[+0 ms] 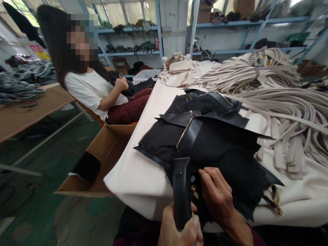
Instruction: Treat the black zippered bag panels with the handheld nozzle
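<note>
- I see the pale-covered table (143,171) running from 12 to 5 o'clock
- Seated person (89,89), 10 o'clock
- Beige strips (289,99), 2 o'clock
- Carton (107,153), 8 o'clock
- Black zippered pieces (217,147) on the table, centre to 4 o'clock
- Right hand (217,193), 5 o'clock: fingers curled, pinching their near edge
- Left hand (179,227), 6 o'clock: wrapped round my curved black strap (181,191)

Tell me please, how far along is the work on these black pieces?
Looks done: a gold zip is set into the stacked black pieces. In hand: the left hand grips a black strap; the right hand pinches dark material beside it. Probably left: joining the loose, flaring edges.
</note>
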### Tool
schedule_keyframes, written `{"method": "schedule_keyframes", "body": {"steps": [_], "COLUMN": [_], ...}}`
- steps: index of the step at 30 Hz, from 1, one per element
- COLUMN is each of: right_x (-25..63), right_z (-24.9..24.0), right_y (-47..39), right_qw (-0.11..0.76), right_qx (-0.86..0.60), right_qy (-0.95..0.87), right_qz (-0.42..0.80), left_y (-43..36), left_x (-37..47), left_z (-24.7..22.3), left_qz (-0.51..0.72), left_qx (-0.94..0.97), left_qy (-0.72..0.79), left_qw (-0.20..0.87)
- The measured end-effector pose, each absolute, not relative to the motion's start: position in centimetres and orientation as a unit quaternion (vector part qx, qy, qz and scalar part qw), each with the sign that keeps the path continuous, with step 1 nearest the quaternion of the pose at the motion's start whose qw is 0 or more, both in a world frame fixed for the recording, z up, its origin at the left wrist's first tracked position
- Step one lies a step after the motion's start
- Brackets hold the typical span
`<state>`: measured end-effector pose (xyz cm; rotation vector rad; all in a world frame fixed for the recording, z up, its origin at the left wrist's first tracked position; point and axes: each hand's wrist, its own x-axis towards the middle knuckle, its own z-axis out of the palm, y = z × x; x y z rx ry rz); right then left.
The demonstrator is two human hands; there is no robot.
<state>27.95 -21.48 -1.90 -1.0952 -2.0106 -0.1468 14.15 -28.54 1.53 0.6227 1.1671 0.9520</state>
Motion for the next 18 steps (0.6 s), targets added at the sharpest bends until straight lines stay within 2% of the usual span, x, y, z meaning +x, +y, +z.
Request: {"method": "schedule_keyframes", "body": {"steps": [3, 9, 18], "right_x": [28.0, 27.7, 27.9], "right_z": [-2.3, -2.2, -2.6], "right_y": [-21.4, -21.2, -21.4], "right_qw": [0.411, 0.395, 0.416], "right_qx": [-0.446, -0.454, -0.444], "right_qy": [-0.793, -0.794, -0.789], "right_qz": [-0.065, -0.08, -0.086], "left_y": [-28.0, -27.8, -29.4], "left_x": [13.6, 12.0, 13.6], "left_z": [1.4, 2.1, 1.0], "left_qz": [0.442, 0.513, 0.442], "left_qx": [0.287, 0.281, 0.303], "left_qy": [0.487, 0.489, 0.503], "left_qw": [0.697, 0.647, 0.678]}}
